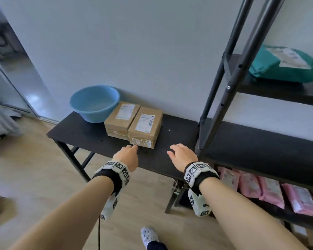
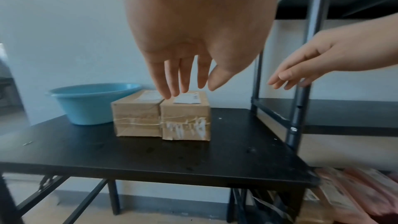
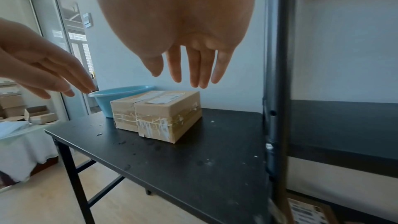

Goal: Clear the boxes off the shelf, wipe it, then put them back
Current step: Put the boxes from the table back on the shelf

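Two brown cardboard boxes stand side by side on a black table point(image 1: 83, 134): the left box point(image 1: 122, 120) and the right box point(image 1: 145, 126), each with a white label on top. They also show in the wrist views as left box point(image 2: 137, 118), right box point(image 2: 186, 120) and right box point(image 3: 168, 117). My left hand point(image 1: 128, 155) hovers just in front of the right box, fingers straight, holding nothing. My right hand point(image 1: 181, 154) hovers over the table to the right of the boxes, open and empty. The black shelf point(image 1: 260, 141) beside the table is bare at this level.
A blue plastic basin point(image 1: 94, 102) sits behind the boxes at the table's back left. Black shelf uprights point(image 1: 222, 87) rise just right of my right hand. A teal parcel point(image 1: 284, 65) lies on the upper shelf; pink packs point(image 1: 271, 190) fill the lower one.
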Tool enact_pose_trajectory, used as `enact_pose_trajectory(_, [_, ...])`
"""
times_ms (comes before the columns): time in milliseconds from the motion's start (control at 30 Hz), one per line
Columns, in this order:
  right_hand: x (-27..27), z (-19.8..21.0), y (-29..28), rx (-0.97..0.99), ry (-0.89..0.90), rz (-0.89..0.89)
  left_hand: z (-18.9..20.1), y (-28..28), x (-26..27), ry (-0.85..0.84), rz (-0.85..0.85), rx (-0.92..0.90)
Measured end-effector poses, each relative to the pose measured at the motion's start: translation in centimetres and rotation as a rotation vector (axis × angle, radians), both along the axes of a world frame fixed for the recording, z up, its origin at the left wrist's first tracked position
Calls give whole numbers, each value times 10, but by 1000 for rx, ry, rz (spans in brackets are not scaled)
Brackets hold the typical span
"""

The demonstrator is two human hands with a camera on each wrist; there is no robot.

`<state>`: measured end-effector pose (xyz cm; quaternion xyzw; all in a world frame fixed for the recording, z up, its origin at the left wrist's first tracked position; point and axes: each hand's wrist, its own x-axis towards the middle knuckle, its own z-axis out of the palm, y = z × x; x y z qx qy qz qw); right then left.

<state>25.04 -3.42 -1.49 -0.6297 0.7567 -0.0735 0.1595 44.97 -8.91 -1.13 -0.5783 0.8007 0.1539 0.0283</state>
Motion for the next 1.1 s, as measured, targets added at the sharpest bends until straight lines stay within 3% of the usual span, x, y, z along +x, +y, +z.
enact_pose_trajectory(133, [8,-25,-67,77,-127,-54,-15,-53,8,21,90,8])
enact_pose_trajectory(233, [9,-46,-114,131,-315,-195,-29,-97,3,62,200,79])
enact_pose_trajectory(400, [7,-77,-171,177,-656,-377,-58,-154,-9,295,403,224])
enact_pose_trajectory(567, [6,-90,-178,172,-917,-462,-72,-167,-12,519,535,257])
enact_pose_trajectory(767, [4,-72,-138,232,-995,-443,-61,-134,-8,651,524,366])
enact_pose_trajectory(933, [12,-56,-62,231,-1090,-497,-54,-69,5,734,543,440])
enact_pose_trajectory(1100, [10,-41,34,169,-1069,-529,-45,14,13,778,500,496])
